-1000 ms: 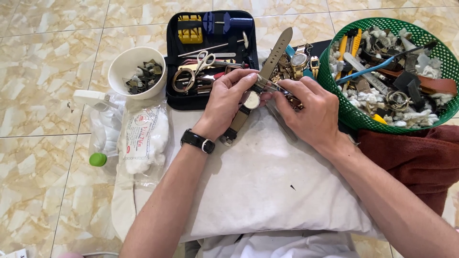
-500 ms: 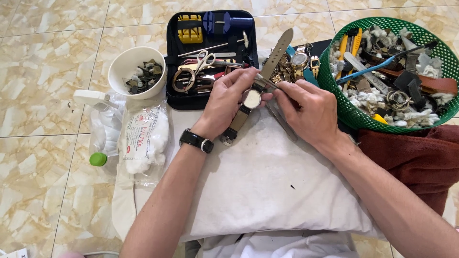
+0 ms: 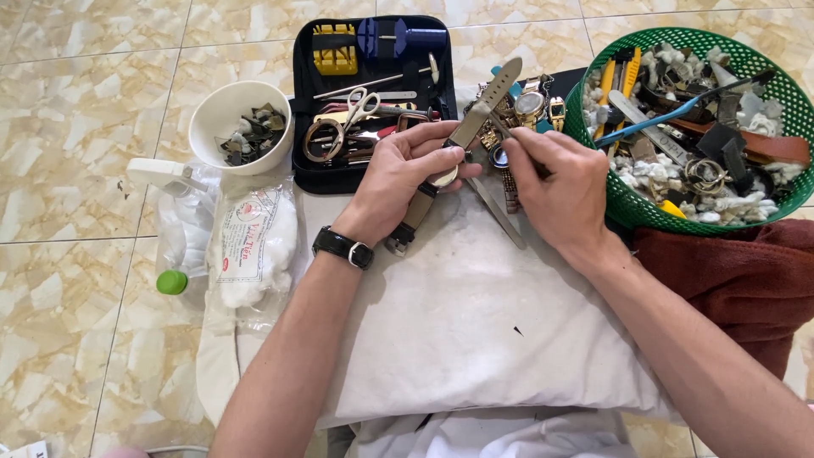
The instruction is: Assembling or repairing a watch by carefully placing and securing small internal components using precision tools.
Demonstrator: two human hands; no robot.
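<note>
1. The left hand [image 3: 407, 170] has its fingers closed round a wristwatch [image 3: 444, 175], pinching the round case between thumb and fingertips. The watch is held just above the far edge of a white cushion [image 3: 475, 331], in front of an open black tool case [image 3: 373, 93].

2. The right hand [image 3: 564, 182] has its fingers closed on a thin metal tool [image 3: 496, 129], whose tip meets the watch near the case. The exact point of contact is hidden by the fingers.

3. Risk of a slip: the tool tip bears on a small, smooth case held only by fingertips. If it skids off, it could scratch the case or strap, or jab the left thumb just beside it.

4. Risk of a lost part: any small piece that springs free could bounce off the cushion onto the marble-patterned tile floor [image 3: 68, 280], where it would be hard to spot.

5. Risk of clutter: several loose watches [image 3: 534, 106] lie close behind the hands, and a green basket [image 3: 644, 216] of parts sits just to the right, so a dropped piece could vanish among them.

6. Long axis: the grey strap runs diagonally, its upper end pointing away and to the right, its buckle end hanging toward the person and left, near the black wristband [image 3: 342, 248].
</note>
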